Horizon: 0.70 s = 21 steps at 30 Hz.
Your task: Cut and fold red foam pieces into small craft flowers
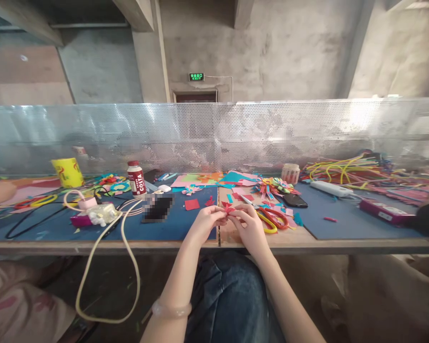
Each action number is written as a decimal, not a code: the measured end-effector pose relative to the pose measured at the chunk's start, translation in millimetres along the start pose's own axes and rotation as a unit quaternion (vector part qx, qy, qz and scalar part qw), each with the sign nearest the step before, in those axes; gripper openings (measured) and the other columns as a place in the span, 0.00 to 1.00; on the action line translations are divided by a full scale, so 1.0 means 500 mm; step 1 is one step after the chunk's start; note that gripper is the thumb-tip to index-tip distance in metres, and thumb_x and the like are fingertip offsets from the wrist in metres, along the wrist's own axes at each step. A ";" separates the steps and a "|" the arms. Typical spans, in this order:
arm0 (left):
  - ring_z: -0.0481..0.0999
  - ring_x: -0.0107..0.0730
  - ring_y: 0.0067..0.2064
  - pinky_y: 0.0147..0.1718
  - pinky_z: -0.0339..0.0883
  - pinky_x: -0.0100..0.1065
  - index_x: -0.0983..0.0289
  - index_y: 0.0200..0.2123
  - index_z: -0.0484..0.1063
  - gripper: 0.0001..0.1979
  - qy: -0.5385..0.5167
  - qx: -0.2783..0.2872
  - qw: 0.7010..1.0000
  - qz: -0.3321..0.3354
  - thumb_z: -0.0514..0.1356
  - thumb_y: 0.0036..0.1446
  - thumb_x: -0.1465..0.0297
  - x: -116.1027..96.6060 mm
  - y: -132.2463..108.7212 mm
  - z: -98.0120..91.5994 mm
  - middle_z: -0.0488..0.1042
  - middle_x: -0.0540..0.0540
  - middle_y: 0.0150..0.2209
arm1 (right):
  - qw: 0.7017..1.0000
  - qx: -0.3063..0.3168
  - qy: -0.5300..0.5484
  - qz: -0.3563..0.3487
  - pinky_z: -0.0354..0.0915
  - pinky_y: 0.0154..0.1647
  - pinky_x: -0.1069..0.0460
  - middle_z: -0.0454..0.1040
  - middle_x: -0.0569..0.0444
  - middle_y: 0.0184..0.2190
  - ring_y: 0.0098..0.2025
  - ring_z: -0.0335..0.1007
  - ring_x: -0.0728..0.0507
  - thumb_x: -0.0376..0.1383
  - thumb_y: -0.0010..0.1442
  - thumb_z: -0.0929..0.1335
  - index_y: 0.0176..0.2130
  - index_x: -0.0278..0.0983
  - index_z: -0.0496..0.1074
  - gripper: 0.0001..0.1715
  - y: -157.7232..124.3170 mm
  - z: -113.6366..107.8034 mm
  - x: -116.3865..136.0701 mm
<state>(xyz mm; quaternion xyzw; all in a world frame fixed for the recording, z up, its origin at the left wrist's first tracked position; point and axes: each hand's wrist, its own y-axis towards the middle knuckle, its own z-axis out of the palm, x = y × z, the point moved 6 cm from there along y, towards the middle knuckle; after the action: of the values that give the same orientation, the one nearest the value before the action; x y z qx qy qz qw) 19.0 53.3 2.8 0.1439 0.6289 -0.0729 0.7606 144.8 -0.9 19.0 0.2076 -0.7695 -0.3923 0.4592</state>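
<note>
A small folded red paper piece (229, 208) is pinched between both of my hands above the table's front edge. My left hand (205, 223) has its fingers closed on the left side of the piece. My right hand (249, 226) pinches the right side. Scissors with red and yellow handles (268, 218) lie just right of my right hand. A red paper square (192, 204) and more paper scraps lie on the blue mat (171, 228) behind my hands.
A black phone (158, 208), a red-capped bottle (136, 179), a yellow cup (67, 172) and cream cables (103, 238) sit left. Paper flowers (277, 186), a second phone (295, 200), pipe cleaners (353, 172) lie right. A perforated metal screen (214, 136) backs the table. Other persons sit at both sides.
</note>
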 end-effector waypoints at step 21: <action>0.78 0.36 0.31 0.35 0.69 0.35 0.68 0.30 0.70 0.10 0.028 0.032 0.999 -0.005 0.64 0.44 0.70 0.001 -0.008 0.009 0.77 0.58 0.28 | 0.997 0.035 0.038 0.064 0.65 0.32 0.50 0.68 0.51 0.34 0.33 0.66 0.45 0.37 0.57 0.61 0.30 0.38 0.67 0.07 0.005 0.007 -0.009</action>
<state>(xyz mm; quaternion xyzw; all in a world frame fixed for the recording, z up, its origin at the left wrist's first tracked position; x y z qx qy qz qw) 22.0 48.0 2.4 0.1666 0.6479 -0.0925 0.7375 144.0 5.3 17.5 0.1882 -0.7765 -0.3269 0.5048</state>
